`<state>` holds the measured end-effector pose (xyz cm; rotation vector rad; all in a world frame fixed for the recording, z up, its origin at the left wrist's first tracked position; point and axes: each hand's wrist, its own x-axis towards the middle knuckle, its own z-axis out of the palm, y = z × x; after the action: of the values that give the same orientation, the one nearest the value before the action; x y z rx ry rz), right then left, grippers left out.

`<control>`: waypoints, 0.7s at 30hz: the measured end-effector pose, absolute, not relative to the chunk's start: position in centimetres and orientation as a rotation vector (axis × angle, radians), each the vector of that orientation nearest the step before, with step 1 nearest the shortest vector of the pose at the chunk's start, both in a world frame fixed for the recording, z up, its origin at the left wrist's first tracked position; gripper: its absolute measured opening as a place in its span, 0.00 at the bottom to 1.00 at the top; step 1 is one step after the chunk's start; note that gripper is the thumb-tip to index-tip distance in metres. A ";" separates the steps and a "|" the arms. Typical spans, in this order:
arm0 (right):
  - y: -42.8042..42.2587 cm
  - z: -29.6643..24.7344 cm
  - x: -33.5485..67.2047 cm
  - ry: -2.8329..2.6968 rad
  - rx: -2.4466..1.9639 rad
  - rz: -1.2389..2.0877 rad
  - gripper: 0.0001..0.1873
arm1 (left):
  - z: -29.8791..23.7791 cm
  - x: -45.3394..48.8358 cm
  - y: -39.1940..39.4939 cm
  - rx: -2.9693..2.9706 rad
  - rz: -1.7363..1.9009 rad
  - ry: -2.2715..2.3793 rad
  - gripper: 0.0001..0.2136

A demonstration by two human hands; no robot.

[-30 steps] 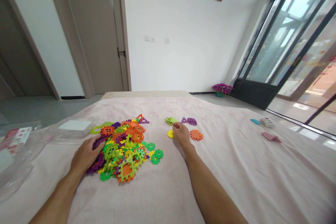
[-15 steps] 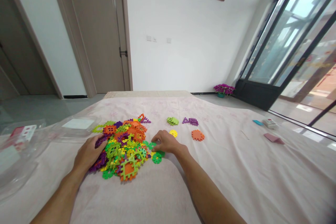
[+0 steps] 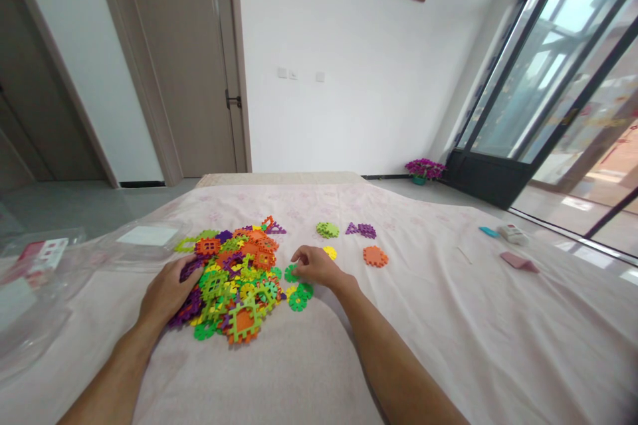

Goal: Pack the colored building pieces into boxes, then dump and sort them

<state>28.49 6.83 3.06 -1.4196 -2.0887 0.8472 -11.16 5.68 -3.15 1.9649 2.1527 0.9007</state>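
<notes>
A heap of colourful plastic interlocking pieces [image 3: 234, 279] lies on the cloth in front of me. My left hand [image 3: 172, 289] rests open against its left side, touching purple pieces, with some fingertips hidden. To the right of the heap, my right hand [image 3: 318, 265] pinches a green round notched piece [image 3: 290, 273] between thumb and fingers. Just below that hand lie a few loose green round pieces [image 3: 298, 300]. Beyond it are a yellow round piece [image 3: 329, 253], a small group of lime-green pieces [image 3: 327, 230], purple pieces [image 3: 367, 231] and an orange notched piece [image 3: 375, 256].
The pink-white cloth [image 3: 428, 319] covers the table. Clear plastic packaging [image 3: 144, 236] lies at the left. At the far right are a blue item [image 3: 489, 232], a small white box [image 3: 513, 234] and a folded pink cloth [image 3: 519, 261].
My right hand has shifted slightly right and up, drawing the green round piece away from the heap's edge. My left hand stays in place.
</notes>
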 end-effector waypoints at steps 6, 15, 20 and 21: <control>7.5 2.6 29.3 -1.858 -1.575 0.506 0.10 | -3.2 -11.2 5.7 1.953 0.892 2.155 0.29; 7.7 2.3 29.8 -2.040 -1.371 0.993 0.10 | -3.1 -11.0 5.6 1.953 0.901 2.149 0.29; 7.5 3.4 30.4 -2.423 -1.295 1.136 0.24 | -2.9 -10.9 5.5 1.938 0.907 2.165 0.28; 7.4 3.7 30.4 -2.499 -1.310 1.089 0.25 | -2.9 -10.8 5.4 1.938 0.912 2.164 0.28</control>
<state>30.41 7.39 3.74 -1.3101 -2.4986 1.0885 -10.84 5.44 -2.91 1.9379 2.1637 0.9122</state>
